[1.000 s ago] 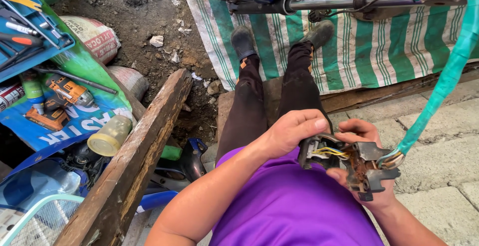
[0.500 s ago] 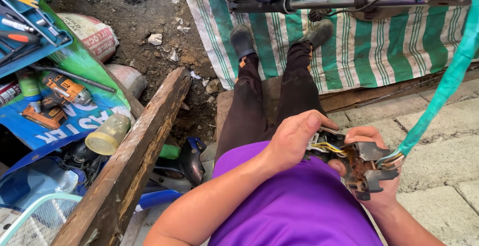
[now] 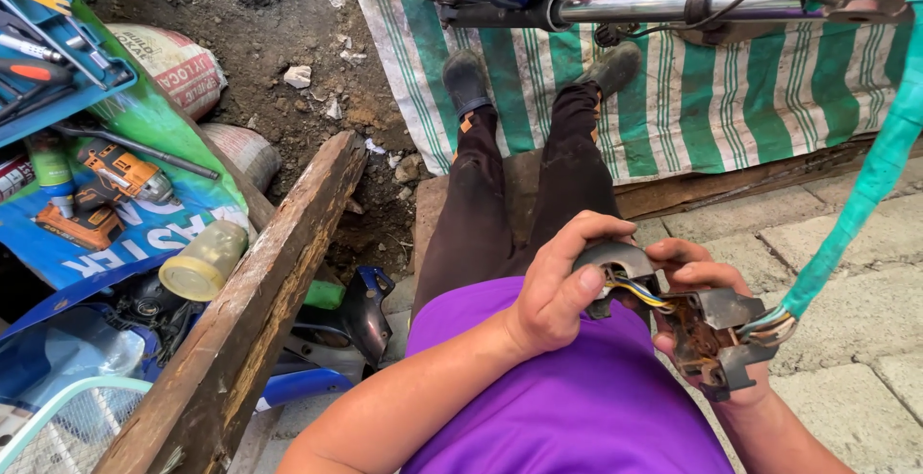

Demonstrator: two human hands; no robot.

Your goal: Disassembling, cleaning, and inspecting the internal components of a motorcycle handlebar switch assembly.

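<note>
Left hand [image 3: 558, 286] now higher on grey cover [image 3: 615, 261], right hand [image 3: 707, 325] clutching switch housing [image 3: 716, 335]

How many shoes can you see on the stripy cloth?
2. One dark grey shoe rests on the green-and-white striped cloth to the left; the other dark grey shoe lies to its right, just below the shiny metal tube.
</note>
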